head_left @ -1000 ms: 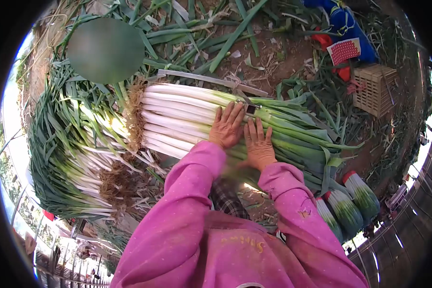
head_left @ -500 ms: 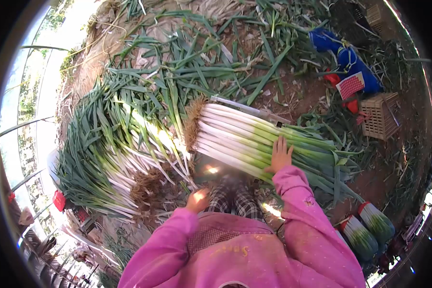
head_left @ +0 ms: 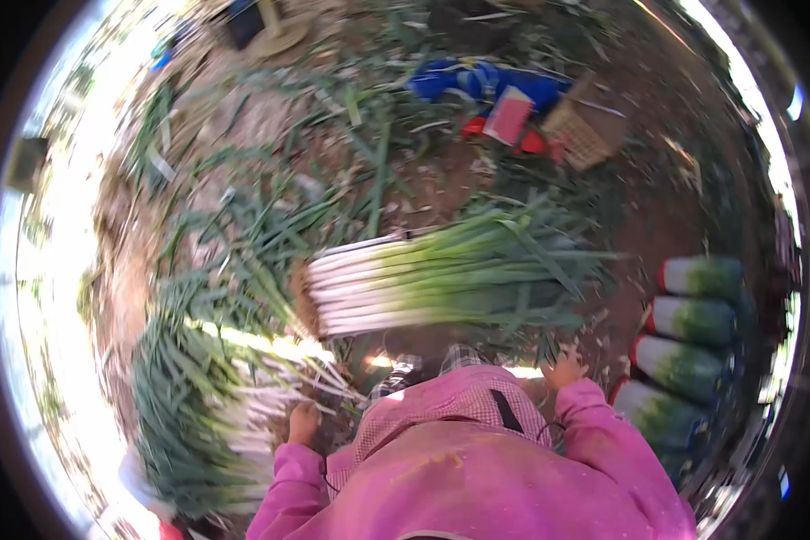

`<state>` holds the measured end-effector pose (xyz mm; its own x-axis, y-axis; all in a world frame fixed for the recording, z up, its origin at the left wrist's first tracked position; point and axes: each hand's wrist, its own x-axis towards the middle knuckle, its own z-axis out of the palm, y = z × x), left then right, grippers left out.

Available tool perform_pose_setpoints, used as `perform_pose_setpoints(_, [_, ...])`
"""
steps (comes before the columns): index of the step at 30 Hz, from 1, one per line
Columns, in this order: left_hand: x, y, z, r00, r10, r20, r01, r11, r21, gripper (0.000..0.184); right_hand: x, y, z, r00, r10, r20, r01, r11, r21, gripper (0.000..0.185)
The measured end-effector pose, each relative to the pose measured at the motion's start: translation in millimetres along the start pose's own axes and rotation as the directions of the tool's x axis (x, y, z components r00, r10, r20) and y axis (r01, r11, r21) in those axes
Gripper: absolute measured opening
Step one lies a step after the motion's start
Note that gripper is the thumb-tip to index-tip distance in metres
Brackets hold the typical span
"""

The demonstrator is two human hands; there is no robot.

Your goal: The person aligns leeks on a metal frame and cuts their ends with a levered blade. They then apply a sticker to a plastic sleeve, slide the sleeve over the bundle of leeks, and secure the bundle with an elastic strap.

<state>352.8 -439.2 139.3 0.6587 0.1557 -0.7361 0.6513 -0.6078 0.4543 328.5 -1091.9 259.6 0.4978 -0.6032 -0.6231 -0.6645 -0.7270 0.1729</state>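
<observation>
In front of me a neat row of leeks (head_left: 441, 274) lies side by side, white roots to the left and green leaves to the right. It rests on a low support with a pale edge (head_left: 360, 243). My right hand (head_left: 564, 369) is below the leafy end, apart from the leeks, its fingers spread and nothing seen in it. Down at the left, my left hand (head_left: 304, 423) is beside the white ends of a loose leek pile (head_left: 198, 405). Blur hides how its fingers are set and whether they touch a stalk.
Several tied leek bundles (head_left: 679, 364) with red bands line the right side. Farther off lie a blue cloth or bag (head_left: 486, 81), a red-and-white packet (head_left: 508, 115) and a woven basket (head_left: 585, 135). Loose leaves (head_left: 243, 225) litter the ground at the upper left.
My right hand has left the leek row and come down toward me. My left hand has moved left toward the loose pile. The view has turned, bringing more tied bundles into sight.
</observation>
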Motion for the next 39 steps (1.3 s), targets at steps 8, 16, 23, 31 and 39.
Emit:
perform_pose_setpoints(8, [38.6,125.4,-4.3,0.916,0.279,0.288,-0.353,0.901,0.251,0.031,-3.5,109.8,108.6,0.924,-0.38,0.036,0.382,0.922,-0.065,0.035])
perform_pose_setpoints(16, [12.8,161.4,102.8,0.736,0.121,0.666,-0.671,0.262,0.694,0.026,-72.8,256.7,182.1,0.991,0.105,0.08,-0.131,0.69,0.712,0.032])
perform_pose_setpoints(23, [-110.8,377.9,289.8,0.641,0.339,0.689,-0.767,0.297,0.568,0.031,-141.6,403.0,277.2,0.942,0.307,0.138,-0.288,0.524,0.801,0.034])
perform_pose_setpoints(31, [-170.8,491.1,410.7,0.555,0.426,0.715,-0.81,0.474,0.346,0.029,-197.3,428.1,388.1,0.98,0.172,-0.098,-0.061,0.732,0.678,0.021])
perform_pose_setpoints(39, [-108.3,457.1,395.3,0.572,0.298,0.764,-0.817,0.132,0.561,0.025,-215.3,421.2,312.5,0.934,0.334,0.129,-0.294,0.509,0.809,0.026])
